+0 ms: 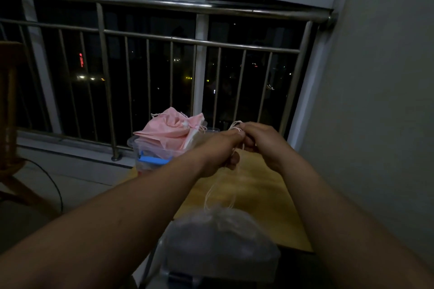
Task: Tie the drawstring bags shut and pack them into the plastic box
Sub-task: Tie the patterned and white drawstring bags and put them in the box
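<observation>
Well, two hands met above the yellow wooden tabletop (pixel 270 195): left hand (pixel 220 150) and right hand (pixel 263 141) each pinched the thin white drawstring cords (pixel 211 192) running down to one pale grey drawstring bag (pixel 218 237) by the near edge. One clear plastic box (pixel 150 152) at the far-left corner held heaped pink drawstring bags (pixel 171 129), too bunched to count.

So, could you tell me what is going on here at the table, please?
A person is tying a drawstring bag shut. The left hand and right hand are raised close together over the wooden table, both pinching the white cords. The cords run down to a pale bag nearest the camera. Pink bags are heaped in the clear plastic box at the table's far left end. The pale bag is not yet packed.
</observation>
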